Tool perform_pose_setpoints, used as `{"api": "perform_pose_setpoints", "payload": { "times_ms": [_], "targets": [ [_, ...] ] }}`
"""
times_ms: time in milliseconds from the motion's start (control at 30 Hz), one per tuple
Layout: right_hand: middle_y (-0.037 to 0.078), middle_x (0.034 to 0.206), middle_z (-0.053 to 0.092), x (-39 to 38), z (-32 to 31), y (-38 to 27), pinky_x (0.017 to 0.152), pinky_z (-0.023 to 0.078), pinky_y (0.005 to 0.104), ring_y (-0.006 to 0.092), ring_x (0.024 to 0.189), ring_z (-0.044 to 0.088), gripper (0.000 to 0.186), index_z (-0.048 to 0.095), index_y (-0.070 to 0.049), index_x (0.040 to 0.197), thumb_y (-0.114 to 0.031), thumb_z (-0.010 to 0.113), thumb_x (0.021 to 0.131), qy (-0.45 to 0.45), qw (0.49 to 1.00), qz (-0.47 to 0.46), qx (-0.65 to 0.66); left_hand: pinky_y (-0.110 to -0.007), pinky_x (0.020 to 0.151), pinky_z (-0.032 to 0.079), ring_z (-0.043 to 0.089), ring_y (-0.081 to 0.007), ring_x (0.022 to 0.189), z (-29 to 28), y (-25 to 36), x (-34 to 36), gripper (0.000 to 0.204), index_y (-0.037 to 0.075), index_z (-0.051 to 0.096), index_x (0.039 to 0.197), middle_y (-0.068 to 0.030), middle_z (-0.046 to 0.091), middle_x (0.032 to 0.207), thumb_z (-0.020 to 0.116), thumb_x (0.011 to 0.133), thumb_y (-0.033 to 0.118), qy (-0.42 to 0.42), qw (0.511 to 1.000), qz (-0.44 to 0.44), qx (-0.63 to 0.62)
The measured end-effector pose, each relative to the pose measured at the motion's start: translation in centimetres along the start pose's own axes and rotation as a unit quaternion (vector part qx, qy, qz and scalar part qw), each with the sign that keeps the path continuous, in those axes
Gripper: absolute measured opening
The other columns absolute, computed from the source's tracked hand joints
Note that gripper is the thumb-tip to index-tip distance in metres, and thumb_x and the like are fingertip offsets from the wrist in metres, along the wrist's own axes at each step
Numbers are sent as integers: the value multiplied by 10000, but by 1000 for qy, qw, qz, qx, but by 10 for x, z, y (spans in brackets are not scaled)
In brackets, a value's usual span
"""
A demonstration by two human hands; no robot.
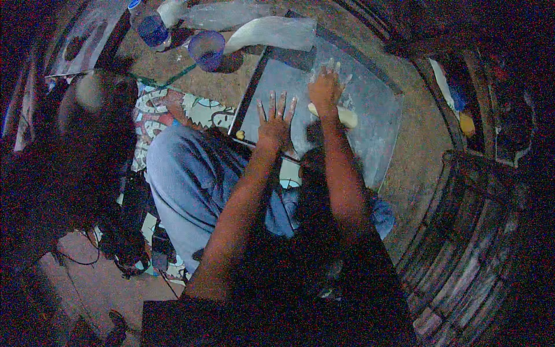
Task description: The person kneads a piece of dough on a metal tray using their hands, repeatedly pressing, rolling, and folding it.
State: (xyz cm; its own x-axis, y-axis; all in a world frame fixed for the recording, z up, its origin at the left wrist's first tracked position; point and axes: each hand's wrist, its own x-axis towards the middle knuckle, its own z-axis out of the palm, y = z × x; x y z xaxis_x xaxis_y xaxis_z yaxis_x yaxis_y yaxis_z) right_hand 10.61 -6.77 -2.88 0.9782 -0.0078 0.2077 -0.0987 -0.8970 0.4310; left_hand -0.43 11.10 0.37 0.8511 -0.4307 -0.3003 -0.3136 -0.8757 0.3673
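A grey board (373, 144) dusted with white powder, which looks like flour, lies in front of my crossed legs. My left hand (276, 124) is at its near left part, palm down, fingers spread and whitened at the tips. Farther right, my right hand (326, 89) is over the board with its fingers stretched out and coated white. A pale roll of dough (347, 117) lies beside and partly behind my right wrist, so its full length is hidden. A small yellowish lump (240, 134) sits at the board's near left corner. Neither hand grips anything.
Beyond the board lie whitish crumpled sheets (274, 33), a purple cup (206, 51) and a blue container (153, 32). A patterned cloth (202, 110) is left of the board. A dark rounded shape (95, 107), possibly a person, is at left. Slatted wood (462, 248) stands at right.
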Motion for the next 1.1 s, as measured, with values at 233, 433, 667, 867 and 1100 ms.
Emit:
{"api": "perform_pose_setpoints", "payload": {
  "times_ms": [233, 433, 667, 867, 1100],
  "targets": [
    [163, 1422, 526, 13, 7, 37, 1140, 214, 643, 391, 1290, 496, 520, 521, -112, 1398, -378, 540, 951, -62, 937, 103, 329, -707, 1140, -9, -63, -416, 1510, 3, 0, 0, 1488, 178, 2, 1593, -160, -41, 1655, 895, 470, 573, 11, 1000, -7, 16],
    [113, 1568, 349, -69, -5, 70, 1071, 336, 637, 378, 1420, 342, 565, 379, -130, 1504, -409, 437, 1016, -127, 983, -100, 89, -713, 1135, -2, -65, -416, 1510, 13, 0, 9, 1510, 173, 0, 1593, -161, -47, 1655, 901, 448, 571, -11, 1000, -15, 22],
    [164, 1594, 284, -193, -57, 40, 1106, 222, 681, 397, 1461, 264, 709, 330, -56, 1515, -488, 498, 978, -47, 982, 7, 184, -758, 1094, -24, -119, -464, 1489, 9, -2, 8, 1553, 149, 6, 1590, -189, -88, 1644, 873, 411, 668, 4, 1000, 14, 4],
    [207, 1598, 248, -166, -54, 37, 1126, 179, 679, 429, 1471, 216, 717, 326, -39, 1512, -498, 480, 983, -94, 963, 60, 246, -761, 1089, -24, -104, -479, 1486, 18, -5, 11, 1559, 148, 0, 1590, -205, -89, 1640, 863, 409, 689, 31, 998, 22, 43],
    [203, 1606, 225, -33, -16, 39, 1133, 120, 707, 512, 1455, 168, 629, 377, -91, 1504, -483, 384, 1012, -140, 984, 87, 73, -766, 1086, -18, -91, -487, 1485, 9, -5, 3, 1613, 135, -15, 1587, -212, -92, 1637, 864, 359, 703, 38, 999, 36, 5]
  ]
}}
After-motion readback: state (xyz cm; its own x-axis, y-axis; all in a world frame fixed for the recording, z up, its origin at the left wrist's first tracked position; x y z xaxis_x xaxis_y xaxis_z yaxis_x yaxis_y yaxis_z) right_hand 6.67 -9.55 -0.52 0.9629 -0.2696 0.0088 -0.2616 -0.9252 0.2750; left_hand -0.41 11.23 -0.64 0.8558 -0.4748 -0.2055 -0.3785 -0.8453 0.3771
